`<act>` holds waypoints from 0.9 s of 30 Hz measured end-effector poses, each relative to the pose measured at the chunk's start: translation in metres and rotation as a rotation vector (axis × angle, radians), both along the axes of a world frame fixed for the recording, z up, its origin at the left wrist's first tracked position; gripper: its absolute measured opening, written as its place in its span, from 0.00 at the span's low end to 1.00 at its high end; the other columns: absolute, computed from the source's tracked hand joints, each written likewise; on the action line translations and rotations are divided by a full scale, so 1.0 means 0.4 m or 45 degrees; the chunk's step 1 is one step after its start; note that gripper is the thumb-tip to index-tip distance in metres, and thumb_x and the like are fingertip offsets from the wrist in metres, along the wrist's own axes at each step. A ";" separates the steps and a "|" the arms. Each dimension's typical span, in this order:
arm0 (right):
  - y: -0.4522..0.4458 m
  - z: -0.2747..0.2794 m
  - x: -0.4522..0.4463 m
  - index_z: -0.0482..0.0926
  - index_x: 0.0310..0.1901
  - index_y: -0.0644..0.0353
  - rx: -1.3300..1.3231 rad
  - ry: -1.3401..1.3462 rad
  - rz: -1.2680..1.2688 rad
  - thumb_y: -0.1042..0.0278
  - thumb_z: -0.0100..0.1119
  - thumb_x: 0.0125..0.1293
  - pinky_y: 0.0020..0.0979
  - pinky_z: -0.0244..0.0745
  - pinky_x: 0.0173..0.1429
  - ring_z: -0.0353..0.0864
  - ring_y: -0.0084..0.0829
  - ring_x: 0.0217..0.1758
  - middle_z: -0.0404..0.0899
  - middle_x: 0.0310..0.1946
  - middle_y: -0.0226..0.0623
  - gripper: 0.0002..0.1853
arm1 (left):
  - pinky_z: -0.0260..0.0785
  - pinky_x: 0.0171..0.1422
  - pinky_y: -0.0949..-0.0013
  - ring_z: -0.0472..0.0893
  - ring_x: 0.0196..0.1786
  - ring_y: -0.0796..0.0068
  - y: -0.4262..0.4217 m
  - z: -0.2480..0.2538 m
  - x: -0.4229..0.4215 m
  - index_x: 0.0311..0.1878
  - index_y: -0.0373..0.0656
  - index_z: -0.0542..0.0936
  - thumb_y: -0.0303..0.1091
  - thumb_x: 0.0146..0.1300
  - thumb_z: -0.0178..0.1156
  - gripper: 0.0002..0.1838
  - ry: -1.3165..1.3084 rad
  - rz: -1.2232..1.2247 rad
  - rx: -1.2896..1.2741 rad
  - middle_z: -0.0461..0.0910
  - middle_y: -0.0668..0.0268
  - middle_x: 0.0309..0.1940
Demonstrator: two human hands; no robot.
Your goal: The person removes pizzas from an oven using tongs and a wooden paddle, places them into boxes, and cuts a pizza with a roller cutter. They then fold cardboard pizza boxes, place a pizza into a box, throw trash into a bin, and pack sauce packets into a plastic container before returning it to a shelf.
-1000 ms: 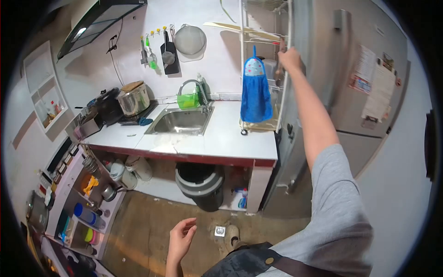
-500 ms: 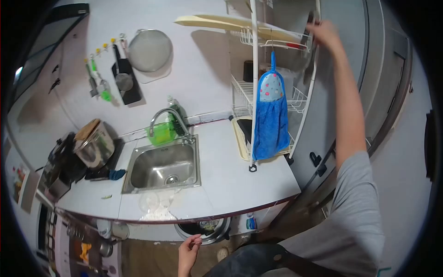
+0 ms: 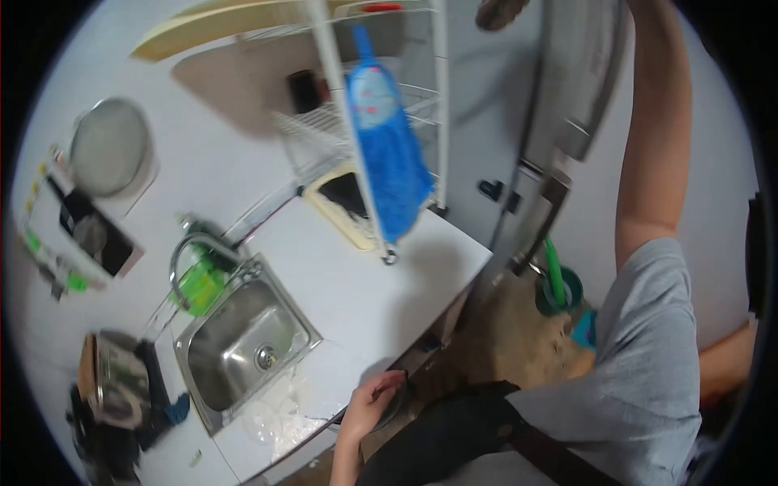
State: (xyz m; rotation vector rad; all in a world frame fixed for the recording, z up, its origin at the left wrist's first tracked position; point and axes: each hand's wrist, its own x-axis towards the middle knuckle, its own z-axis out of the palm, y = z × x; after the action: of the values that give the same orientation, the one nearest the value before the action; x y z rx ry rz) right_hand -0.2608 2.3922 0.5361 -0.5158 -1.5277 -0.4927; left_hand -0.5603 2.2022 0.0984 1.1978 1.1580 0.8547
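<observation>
My left hand [image 3: 375,397] hovers by the front edge of the white countertop [image 3: 369,279], its fingers loosely bent and apart from the thumb, with nothing visible in it. Below that hand, the dark rim of a round basin shows in part. My right forearm [image 3: 656,121] reaches up past the top edge of the view, so the right hand and whatever it touches are hidden. Beside that arm stands a grey door [image 3: 567,89], tilted in view. A blurred brown shape [image 3: 501,12] shows at the top against the grey surface; I cannot tell what it is.
A white wire rack [image 3: 442,113] carries a hanging blue hand towel [image 3: 393,162] and a cream tray [image 3: 324,194]. Left of it are a steel sink [image 3: 235,348], a curved faucet [image 3: 174,259] and a metal pot [image 3: 121,381]. A green bucket [image 3: 559,296] stands on the floor.
My view has swung to the right, so rack and sink sit further left. My right hand has moved from beside the rack's top to beyond the upper edge. The green bucket has come into view.
</observation>
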 end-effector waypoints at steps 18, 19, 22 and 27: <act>-0.962 -1.150 0.994 0.71 0.43 0.53 -1.105 -0.499 -0.623 0.68 0.56 0.51 0.36 0.68 0.52 0.69 0.38 0.48 0.69 0.43 0.37 0.15 | 0.66 0.55 0.55 0.74 0.50 0.58 -0.082 -0.043 1.525 0.56 0.39 0.66 0.56 0.66 0.41 0.29 -0.654 -1.230 -1.263 0.74 0.56 0.46; -0.996 -1.182 1.046 0.71 0.44 0.53 -1.046 -0.363 -0.704 0.67 0.56 0.51 0.37 0.67 0.53 0.68 0.39 0.50 0.69 0.45 0.39 0.16 | 0.66 0.55 0.56 0.74 0.50 0.58 -0.090 -0.094 1.619 0.57 0.41 0.66 0.53 0.66 0.44 0.27 -0.516 -1.275 -1.134 0.74 0.58 0.45; -1.123 -1.192 1.248 0.71 0.48 0.54 -0.964 -0.042 -0.927 0.67 0.57 0.49 0.38 0.66 0.56 0.67 0.41 0.55 0.67 0.51 0.45 0.21 | 0.66 0.52 0.60 0.74 0.46 0.65 -0.159 -0.064 1.921 0.63 0.53 0.61 0.40 0.65 0.48 0.22 -0.274 -1.488 -0.987 0.74 0.64 0.40; -1.321 -1.247 1.682 0.68 0.56 0.56 -1.085 0.409 -1.556 0.78 0.52 0.49 0.36 0.65 0.58 0.66 0.43 0.56 0.64 0.57 0.44 0.28 | 0.61 0.20 0.75 0.66 0.19 0.77 -0.271 -0.046 2.395 0.57 0.54 0.61 0.37 0.66 0.47 0.17 0.056 -1.746 -0.612 0.70 0.67 0.31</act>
State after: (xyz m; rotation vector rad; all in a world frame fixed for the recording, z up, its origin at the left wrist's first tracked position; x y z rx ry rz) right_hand 0.4120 1.8639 0.0375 -2.1242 -0.8990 -0.5943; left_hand 0.3977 2.0939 0.0801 1.2425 0.3074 -0.4692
